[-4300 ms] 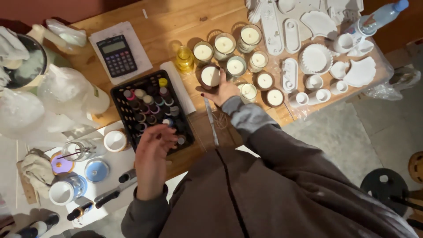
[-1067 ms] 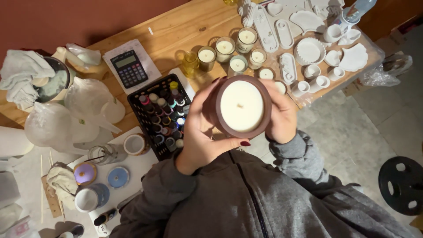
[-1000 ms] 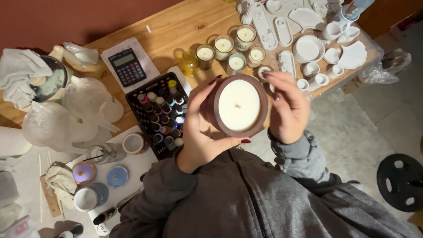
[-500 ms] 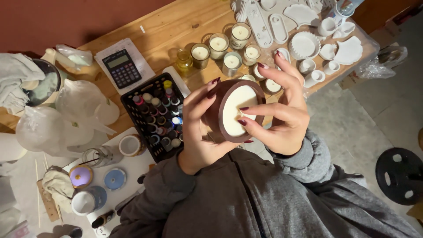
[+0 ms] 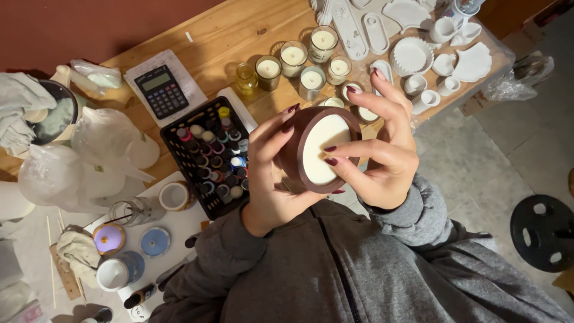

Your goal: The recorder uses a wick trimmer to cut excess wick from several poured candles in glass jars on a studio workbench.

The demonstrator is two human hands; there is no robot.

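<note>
Brown candle [image 5: 323,149], judged heavy, rigid and breakable, is gripped at its rim between left hand [image 5: 272,179] and right hand [image 5: 382,152] fingers, spread.

A black pocket calculator [image 5: 161,91] with a pale grey rectangular screen [image 5: 155,81] lies on a white paper sheet [image 5: 179,73] on the wooden tabletop [image 5: 227,36], left of centre. Just below it stands a black plastic crate of small paint bottles [image 5: 212,157] with coloured caps. Clear plastic bags [image 5: 101,140] bulge at the left.
</note>
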